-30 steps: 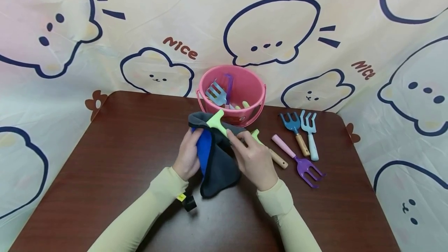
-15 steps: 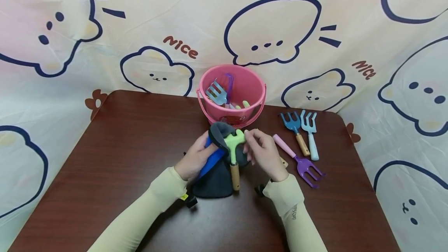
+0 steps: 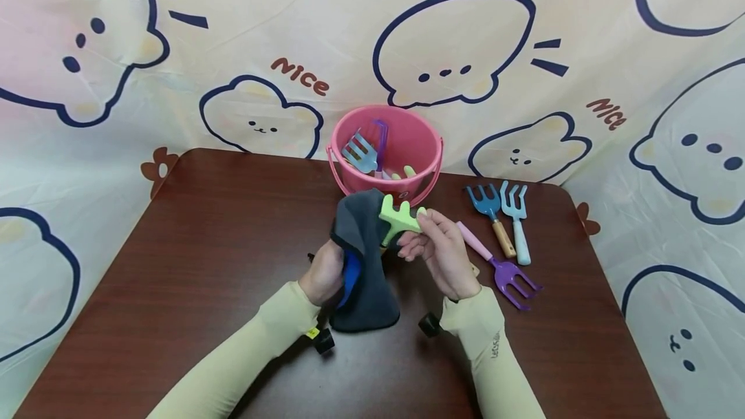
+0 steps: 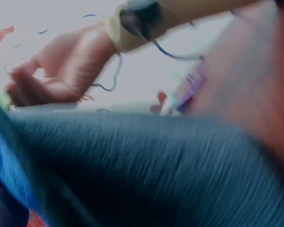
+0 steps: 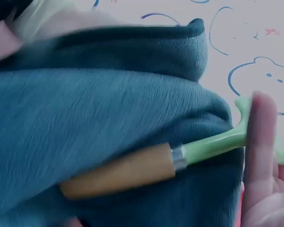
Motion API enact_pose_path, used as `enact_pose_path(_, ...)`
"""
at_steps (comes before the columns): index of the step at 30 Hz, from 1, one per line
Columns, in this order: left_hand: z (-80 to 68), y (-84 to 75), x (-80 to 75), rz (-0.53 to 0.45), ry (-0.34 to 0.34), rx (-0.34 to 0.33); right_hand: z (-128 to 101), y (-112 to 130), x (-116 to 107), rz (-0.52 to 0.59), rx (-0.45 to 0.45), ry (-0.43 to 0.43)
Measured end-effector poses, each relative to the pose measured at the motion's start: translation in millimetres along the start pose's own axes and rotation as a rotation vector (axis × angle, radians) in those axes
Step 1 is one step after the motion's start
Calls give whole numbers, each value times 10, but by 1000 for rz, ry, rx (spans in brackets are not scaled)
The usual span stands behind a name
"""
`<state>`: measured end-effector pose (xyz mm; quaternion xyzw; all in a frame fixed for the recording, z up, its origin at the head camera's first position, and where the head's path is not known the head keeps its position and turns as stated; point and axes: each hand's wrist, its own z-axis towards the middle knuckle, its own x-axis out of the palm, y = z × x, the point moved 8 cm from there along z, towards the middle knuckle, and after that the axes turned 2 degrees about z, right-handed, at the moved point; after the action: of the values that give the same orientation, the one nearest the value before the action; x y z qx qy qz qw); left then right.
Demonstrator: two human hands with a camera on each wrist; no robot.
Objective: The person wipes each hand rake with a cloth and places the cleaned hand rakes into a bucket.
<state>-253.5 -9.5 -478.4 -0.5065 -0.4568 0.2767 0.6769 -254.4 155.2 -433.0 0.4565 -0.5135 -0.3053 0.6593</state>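
A dark grey cloth (image 3: 367,264) with a blue underside hangs from my left hand (image 3: 323,273), which grips its left edge. My right hand (image 3: 445,251) pinches the tip of a small light green hand rake (image 3: 400,217) between thumb and index finger, its other fingers loosely bent. The rake's prongs point up beside the cloth. In the right wrist view its wooden handle (image 5: 120,172) lies against the grey side of the cloth; from the head view most of that handle is hidden. The left wrist view is blurred and mostly filled by the cloth (image 4: 146,161).
Behind the cloth stands a pink bucket (image 3: 416,141) with several garden tools inside. On the right of the brown table (image 3: 244,212) lie a blue rake (image 3: 485,202), a light blue rake (image 3: 515,212) and a purple fork (image 3: 512,280). Another wooden handle end shows by my right hand.
The right hand has lifted the green rake and turned it from hanging handle-down to prongs up. The left hand has shifted and refolded the cloth, now covering most of the handle.
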Motion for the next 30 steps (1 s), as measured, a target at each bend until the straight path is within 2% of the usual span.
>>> enact_pose_path(3,29,-5,77,275,33,21,-16,-51,92,57,60,56)
enact_pose_path(5,39,-29,115,447,24,57,-18,-88,148,29,86,96)
enact_pose_path(7,23,-65,134,538,-5,105,-13,-120,179,-37,97,120)
enact_pose_path(10,-8,-108,150,596,-30,157,-1,-145,185,-138,92,125)
enact_pose_path(13,-21,-141,162,624,-20,192,7,-161,162,-162,97,101)
enact_pose_path(20,8,-122,173,672,90,262,12,-158,148,-116,65,27)
enact_pose_path(25,33,-57,192,726,161,250,1,-138,107,-84,66,-42)
enact_pose_path(30,36,-8,196,769,183,221,-10,-130,47,-55,59,-81)
